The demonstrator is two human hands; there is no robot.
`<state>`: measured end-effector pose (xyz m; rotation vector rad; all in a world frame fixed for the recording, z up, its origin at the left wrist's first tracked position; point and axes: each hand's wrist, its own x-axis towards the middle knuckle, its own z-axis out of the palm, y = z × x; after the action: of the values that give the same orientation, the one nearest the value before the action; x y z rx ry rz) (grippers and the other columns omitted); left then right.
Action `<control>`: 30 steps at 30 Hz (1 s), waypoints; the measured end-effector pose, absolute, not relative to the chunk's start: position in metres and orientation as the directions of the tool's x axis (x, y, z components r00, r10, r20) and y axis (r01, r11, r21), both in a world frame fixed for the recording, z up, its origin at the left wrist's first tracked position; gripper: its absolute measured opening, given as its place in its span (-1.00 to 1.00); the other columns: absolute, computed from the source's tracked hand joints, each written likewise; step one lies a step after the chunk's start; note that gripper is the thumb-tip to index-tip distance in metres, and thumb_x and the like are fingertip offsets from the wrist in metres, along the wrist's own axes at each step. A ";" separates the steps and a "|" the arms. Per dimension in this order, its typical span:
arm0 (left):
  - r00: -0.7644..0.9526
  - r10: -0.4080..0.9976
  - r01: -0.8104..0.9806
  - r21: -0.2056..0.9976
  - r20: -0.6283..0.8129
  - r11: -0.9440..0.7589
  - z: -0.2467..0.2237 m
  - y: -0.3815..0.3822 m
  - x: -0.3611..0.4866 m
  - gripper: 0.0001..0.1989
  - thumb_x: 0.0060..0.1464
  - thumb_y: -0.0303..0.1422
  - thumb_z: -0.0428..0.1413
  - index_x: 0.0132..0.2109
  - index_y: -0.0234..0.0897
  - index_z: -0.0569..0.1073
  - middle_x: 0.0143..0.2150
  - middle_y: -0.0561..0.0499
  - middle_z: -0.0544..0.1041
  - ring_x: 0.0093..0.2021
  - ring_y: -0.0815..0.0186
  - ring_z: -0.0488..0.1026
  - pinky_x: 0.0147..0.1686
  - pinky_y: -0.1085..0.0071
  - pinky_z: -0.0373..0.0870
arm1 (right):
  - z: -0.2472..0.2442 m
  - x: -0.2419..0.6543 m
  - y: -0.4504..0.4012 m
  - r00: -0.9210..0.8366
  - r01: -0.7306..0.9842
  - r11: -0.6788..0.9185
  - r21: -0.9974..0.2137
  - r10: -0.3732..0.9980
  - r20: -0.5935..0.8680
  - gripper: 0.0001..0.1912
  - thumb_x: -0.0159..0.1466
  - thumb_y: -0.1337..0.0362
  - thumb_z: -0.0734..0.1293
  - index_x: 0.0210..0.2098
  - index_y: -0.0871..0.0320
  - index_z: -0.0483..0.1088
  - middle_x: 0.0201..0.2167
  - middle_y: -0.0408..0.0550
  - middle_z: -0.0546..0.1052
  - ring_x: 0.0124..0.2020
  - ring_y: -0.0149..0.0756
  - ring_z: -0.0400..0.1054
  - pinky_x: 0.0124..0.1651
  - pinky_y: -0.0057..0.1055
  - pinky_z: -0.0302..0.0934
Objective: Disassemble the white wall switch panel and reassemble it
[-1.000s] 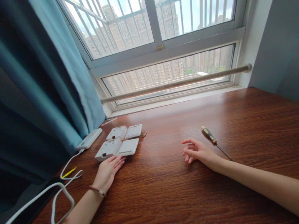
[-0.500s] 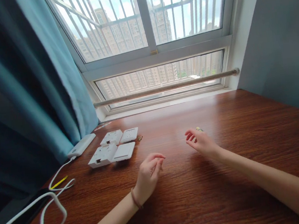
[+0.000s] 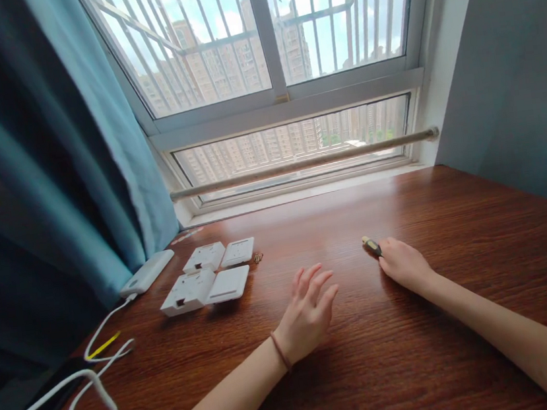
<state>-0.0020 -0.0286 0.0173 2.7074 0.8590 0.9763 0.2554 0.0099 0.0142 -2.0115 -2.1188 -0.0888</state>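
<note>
My right hand (image 3: 406,264) is closed around one end of what looks like a screwdriver (image 3: 372,246), whose black and yellow handle sticks out past the fingertips towards the window. The rest of the tool is hidden under the hand. My left hand (image 3: 305,314), with a brown band at the wrist, is held with fingers spread over the table and has nothing in it. To its left are two white plastic boxes (image 3: 188,292) and two flat white covers (image 3: 229,283). Several small brass-coloured screws (image 3: 259,257) lie beside the far cover.
A white power strip or adapter (image 3: 148,273) lies by the blue curtain (image 3: 112,151) at the left. Its white cable (image 3: 108,398) loops over the table's left edge, with a yellow strip (image 3: 105,345) near it. Beyond the wooden table (image 3: 335,217) stands a barred window.
My right hand has moved right and closed on the screwdriver, now more visible. My left hand has moved right and its fingers have spread out.
</note>
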 end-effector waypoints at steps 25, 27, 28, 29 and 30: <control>0.579 0.695 0.722 0.129 0.427 -0.680 0.014 -0.036 0.010 -0.81 0.10 -0.41 -0.06 -0.15 -0.31 0.36 -0.30 -0.06 0.38 -0.28 0.25 0.32 -0.26 0.31 0.33 | 0.014 0.211 -0.028 -0.674 0.524 0.830 0.188 0.270 0.688 -0.72 0.26 0.45 0.16 -0.04 0.27 0.31 -0.16 -0.01 0.51 -0.04 -0.26 0.30 0.12 -0.22 0.12; 0.523 0.743 0.781 0.115 0.418 -0.614 0.020 -0.030 0.006 -0.84 0.09 -0.39 -0.06 -0.22 -0.29 0.38 -0.34 -0.03 0.36 -0.30 0.26 0.31 -0.26 0.32 0.30 | 0.015 0.214 -0.028 -0.634 0.566 0.807 0.166 0.298 0.713 -0.68 0.24 0.46 0.17 -0.01 0.25 0.29 -0.11 0.00 0.49 0.02 -0.24 0.27 0.15 -0.20 0.10; 0.484 0.765 0.816 0.097 0.425 -0.570 0.023 -0.026 0.002 -0.84 0.09 -0.37 -0.06 -0.24 -0.29 0.38 -0.35 -0.03 0.36 -0.30 0.25 0.31 -0.25 0.31 0.28 | 0.016 0.216 -0.028 -0.612 0.585 0.798 0.148 0.314 0.726 -0.66 0.23 0.47 0.18 0.00 0.24 0.28 -0.10 -0.01 0.48 0.02 -0.25 0.26 0.15 -0.20 0.10; 0.444 0.784 0.850 0.072 0.434 -0.521 0.026 -0.020 -0.002 -0.83 0.09 -0.36 -0.07 -0.26 -0.29 0.39 -0.36 -0.04 0.36 -0.29 0.24 0.31 -0.24 0.31 0.27 | 0.016 0.217 -0.027 -0.593 0.597 0.792 0.129 0.327 0.736 -0.66 0.21 0.48 0.19 -0.01 0.23 0.29 -0.10 -0.01 0.48 0.01 -0.25 0.27 0.15 -0.20 0.11; 0.403 0.802 0.883 0.043 0.440 -0.467 0.029 -0.014 -0.007 -0.82 0.09 -0.35 -0.07 -0.29 -0.30 0.39 -0.36 -0.05 0.36 -0.28 0.23 0.31 -0.23 0.30 0.26 | 0.017 0.218 -0.027 -0.578 0.603 0.790 0.111 0.337 0.743 -0.66 0.20 0.49 0.20 -0.02 0.23 0.29 -0.11 -0.01 0.49 0.00 -0.25 0.28 0.14 -0.19 0.12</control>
<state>-0.0069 -0.0142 0.0285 2.7909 1.6998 0.6867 0.2176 -0.0268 0.0165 -0.6928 -2.2301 -0.4594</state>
